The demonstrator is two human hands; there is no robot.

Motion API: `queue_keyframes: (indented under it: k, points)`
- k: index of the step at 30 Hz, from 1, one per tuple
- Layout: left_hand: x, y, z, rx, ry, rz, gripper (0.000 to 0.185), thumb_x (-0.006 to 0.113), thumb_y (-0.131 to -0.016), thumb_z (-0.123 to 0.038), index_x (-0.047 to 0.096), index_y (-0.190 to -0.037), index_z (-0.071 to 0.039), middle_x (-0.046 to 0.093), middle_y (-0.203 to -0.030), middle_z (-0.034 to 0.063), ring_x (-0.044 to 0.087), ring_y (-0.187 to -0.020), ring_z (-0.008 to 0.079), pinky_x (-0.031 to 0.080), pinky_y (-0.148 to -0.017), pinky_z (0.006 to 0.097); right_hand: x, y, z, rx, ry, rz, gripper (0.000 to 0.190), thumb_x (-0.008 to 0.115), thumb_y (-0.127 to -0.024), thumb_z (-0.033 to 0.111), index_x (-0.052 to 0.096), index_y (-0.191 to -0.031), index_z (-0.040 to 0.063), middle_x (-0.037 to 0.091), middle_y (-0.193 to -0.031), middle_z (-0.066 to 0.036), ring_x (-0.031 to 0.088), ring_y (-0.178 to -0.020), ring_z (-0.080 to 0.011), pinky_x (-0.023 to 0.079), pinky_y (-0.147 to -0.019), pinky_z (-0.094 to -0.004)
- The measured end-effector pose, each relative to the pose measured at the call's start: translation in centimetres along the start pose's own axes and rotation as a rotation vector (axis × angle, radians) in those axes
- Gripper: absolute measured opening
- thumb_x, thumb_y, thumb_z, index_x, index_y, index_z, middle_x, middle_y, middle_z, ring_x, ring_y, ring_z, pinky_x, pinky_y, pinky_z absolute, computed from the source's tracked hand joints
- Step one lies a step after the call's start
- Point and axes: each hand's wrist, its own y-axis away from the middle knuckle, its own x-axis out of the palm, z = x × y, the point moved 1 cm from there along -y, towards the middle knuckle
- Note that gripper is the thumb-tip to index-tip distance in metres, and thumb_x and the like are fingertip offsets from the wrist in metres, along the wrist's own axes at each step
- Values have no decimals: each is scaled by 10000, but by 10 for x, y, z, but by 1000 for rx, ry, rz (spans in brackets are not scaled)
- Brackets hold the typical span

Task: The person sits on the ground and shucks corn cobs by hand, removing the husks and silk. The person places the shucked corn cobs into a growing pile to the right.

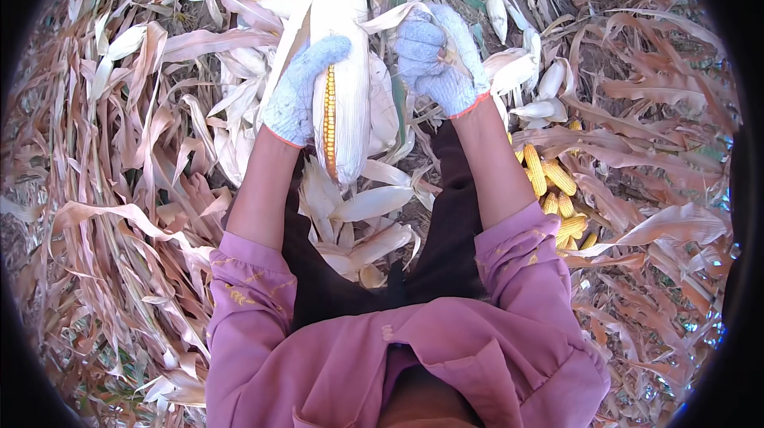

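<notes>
An ear of corn (352,87) in pale dry husk points down towards me, split along one side so that a narrow row of yellow kernels (329,123) shows. My left hand (301,87), in a light grey-blue knit glove, grips the ear from its left side, with the thumb across the husk. My right hand (439,58), gloved alike, is curled into a fist on a strip of husk (391,18) pulled out from the ear's right side. What else lies inside that fist is partly hidden.
Husked yellow cobs (558,180) lie in a heap beside my right forearm. Loose husks (373,204) cover the ground between my legs. Dry corn stalks and leaves (137,159) are piled on the left, with more dry leaves (662,129) on the right. Several unhusked ears (546,93) lie beyond my right hand.
</notes>
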Motion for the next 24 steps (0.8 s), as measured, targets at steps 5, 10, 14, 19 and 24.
queue_keyframes:
  k: [5,10,14,19,24]
  points:
    - [22,14,16,-44,-273,123,591,693,-784,-105,463,-1318,0,606,-1105,89,619,-925,152,528,-776,271,11,7,21,-406,193,-368,300,441,-961,286,453,-686,167,348,-509,72,310,-391,-63,268,-359,-197]
    - [40,21,37,-58,-435,281,689,688,-769,-110,398,-1378,28,571,-1205,108,566,-1040,143,464,-891,255,-60,28,104,-729,52,-86,271,497,-922,341,564,-827,97,555,-703,-27,520,-579,-130,426,-458,-243]
    - [26,11,38,-107,-191,146,560,654,-812,-163,453,-1300,26,603,-1094,155,636,-905,219,539,-806,362,-25,33,78,-685,49,-207,522,524,-889,550,590,-953,37,639,-879,-111,606,-714,-217,540,-567,-273]
    - [2,-21,20,146,103,-67,660,637,-819,-460,460,-1252,6,610,-997,189,642,-865,300,565,-742,423,-21,14,45,-542,729,-656,473,448,-960,474,573,-996,19,650,-873,-140,620,-711,-187,546,-618,-266]
    - [-10,-20,-2,278,121,-104,720,587,-826,-565,468,-1249,6,611,-1025,181,625,-926,296,539,-816,425,11,8,-24,139,1167,-296,558,605,-889,420,524,-1194,-40,624,-1074,-141,613,-929,-175,500,-844,-303]
